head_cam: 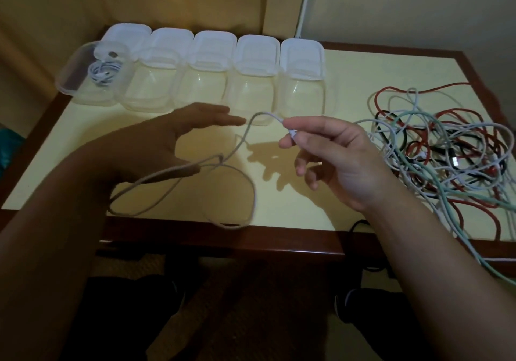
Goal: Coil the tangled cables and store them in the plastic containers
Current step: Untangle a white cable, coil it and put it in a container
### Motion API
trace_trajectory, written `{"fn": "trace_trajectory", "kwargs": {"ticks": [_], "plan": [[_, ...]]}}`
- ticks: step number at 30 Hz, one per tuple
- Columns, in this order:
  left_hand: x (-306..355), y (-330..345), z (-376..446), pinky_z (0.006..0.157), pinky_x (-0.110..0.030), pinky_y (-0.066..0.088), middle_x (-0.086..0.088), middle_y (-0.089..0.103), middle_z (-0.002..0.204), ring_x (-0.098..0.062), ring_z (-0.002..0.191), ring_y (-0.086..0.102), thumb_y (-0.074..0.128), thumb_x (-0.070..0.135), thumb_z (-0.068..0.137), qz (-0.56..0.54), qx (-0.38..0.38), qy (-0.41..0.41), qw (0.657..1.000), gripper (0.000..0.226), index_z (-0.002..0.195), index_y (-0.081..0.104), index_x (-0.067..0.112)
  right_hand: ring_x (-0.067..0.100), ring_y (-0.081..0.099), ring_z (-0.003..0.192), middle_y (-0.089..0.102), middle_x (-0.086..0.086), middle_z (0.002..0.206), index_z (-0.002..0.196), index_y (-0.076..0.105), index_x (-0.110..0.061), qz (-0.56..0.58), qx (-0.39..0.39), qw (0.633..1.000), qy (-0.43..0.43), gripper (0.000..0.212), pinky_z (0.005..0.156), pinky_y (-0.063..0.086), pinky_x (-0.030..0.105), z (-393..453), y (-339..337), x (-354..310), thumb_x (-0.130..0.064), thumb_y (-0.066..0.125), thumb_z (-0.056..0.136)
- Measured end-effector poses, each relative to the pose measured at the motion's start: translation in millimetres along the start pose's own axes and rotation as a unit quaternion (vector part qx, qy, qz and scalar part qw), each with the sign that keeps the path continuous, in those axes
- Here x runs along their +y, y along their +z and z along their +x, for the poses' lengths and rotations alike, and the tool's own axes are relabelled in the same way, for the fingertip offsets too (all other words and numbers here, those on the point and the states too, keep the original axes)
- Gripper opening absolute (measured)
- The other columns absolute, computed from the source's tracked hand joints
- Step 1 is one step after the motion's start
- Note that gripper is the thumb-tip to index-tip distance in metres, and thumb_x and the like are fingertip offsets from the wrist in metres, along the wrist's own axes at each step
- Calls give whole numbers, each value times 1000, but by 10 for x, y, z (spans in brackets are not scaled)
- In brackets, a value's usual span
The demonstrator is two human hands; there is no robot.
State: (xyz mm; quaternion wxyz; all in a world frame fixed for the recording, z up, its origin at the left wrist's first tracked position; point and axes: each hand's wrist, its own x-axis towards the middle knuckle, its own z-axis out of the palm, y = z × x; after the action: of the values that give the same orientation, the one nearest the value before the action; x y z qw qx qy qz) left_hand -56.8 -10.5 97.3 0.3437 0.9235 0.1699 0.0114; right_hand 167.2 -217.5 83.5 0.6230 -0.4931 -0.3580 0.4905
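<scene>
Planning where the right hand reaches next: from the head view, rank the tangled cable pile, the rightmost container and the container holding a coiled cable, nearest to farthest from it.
From the right hand:
1. Tangled cable pile, just right.
2. Rightmost container, behind.
3. Container holding a coiled cable, far left.

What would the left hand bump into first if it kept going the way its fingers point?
Probably the white cable rising to the right hand. The left hand points right, toward it; depth is unclear.

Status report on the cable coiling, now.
Right hand pinches white cable end; left hand open, loops draped over thumb. One coil in leftmost container. Tangled pile waits right.
</scene>
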Motion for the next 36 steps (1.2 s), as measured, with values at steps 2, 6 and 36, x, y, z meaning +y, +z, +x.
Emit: {"fn": "trace_trajectory", "kwargs": {"ticks": [2, 6, 36], "plan": [[63, 142, 47, 97, -3, 31, 19, 51, 139, 16, 123, 43, 72, 4, 85, 20, 151, -31, 988, 61, 126, 61, 47, 16, 63, 57, 79, 12, 98, 106, 71, -18, -25, 20, 999, -20, 21, 44, 46, 24, -8, -10, 7, -13, 72, 85], [410, 285, 180, 65, -13, 41, 7, 68, 92, 2, 72, 55, 60, 11, 93, -111, 338, -61, 933, 22, 91, 76, 28, 17, 61, 51, 81, 14, 96, 97, 47, -16, -65, 40, 996, -38, 38, 42, 43, 25, -22, 9, 1, -16, 79, 77], [1076, 438, 266, 47, -29, 15, 3, 15, 55, -12, 47, 9, 30, 30, 105, -792, -275, 18, 545, 39, 68, 26, 18, 23, 50, 57, 36, 4, 52, 63, 44, -16, 254, -109, 960, -40, 25, 72, 55, 32, 28, -63, -71, -24, 55, 83]]}}
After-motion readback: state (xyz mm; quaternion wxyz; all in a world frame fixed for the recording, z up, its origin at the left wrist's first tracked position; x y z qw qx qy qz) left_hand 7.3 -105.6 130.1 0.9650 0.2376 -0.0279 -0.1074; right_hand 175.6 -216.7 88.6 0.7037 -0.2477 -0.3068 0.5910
